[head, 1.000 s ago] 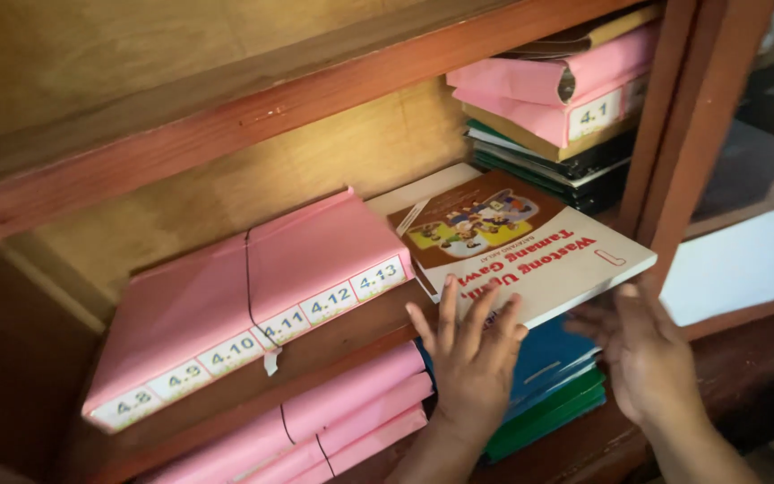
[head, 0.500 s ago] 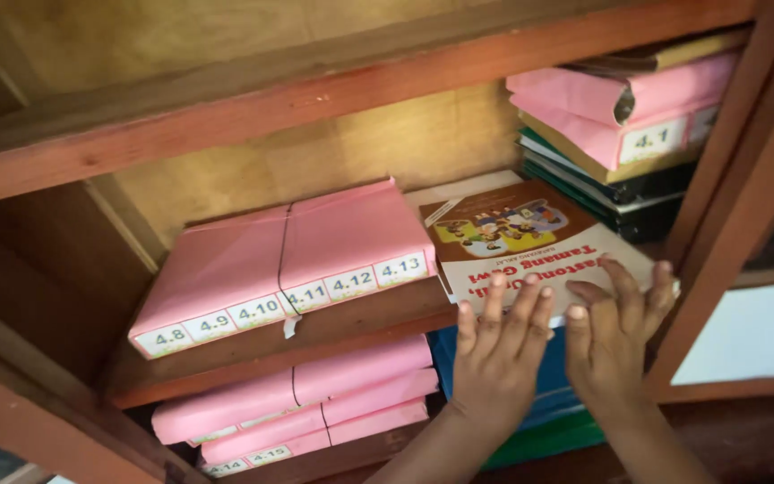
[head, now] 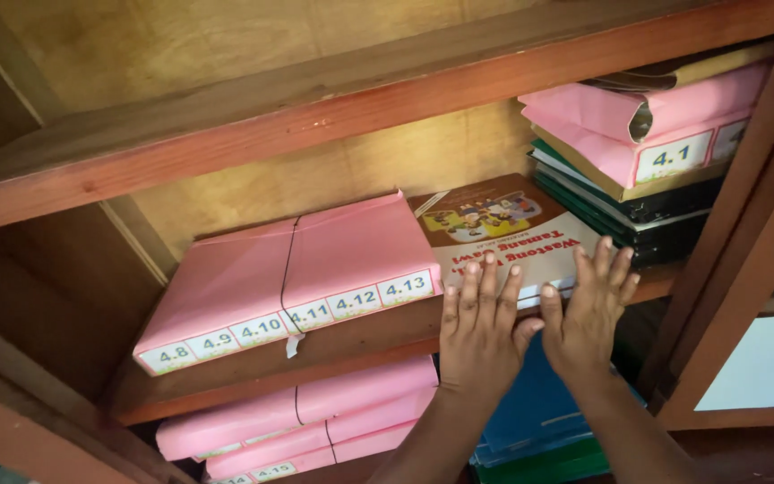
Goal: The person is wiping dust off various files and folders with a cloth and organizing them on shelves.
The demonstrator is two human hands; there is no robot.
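Observation:
A brown and white picture book (head: 494,229) lies flat on the middle wooden shelf (head: 351,345). My left hand (head: 481,327) presses its fingers flat on the book's near edge, fingers apart. Beside it, my right hand (head: 589,309) rests the same way on the book's right part. Neither hand grips anything. To the left of the book lies a pink folder bundle (head: 288,278) tied with a black string and carrying white number labels along its front.
A stack of pink, green and black folders (head: 647,152) sits at the shelf's right end. Below are more pink folders (head: 306,430) and blue and green folders (head: 539,421). An upper shelf board (head: 315,108) hangs overhead, and a wooden door frame (head: 745,233) stands at right.
The book has slid deeper onto the shelf, next to the pink bundle. Both hands followed it forward and now lie side by side on its front edge.

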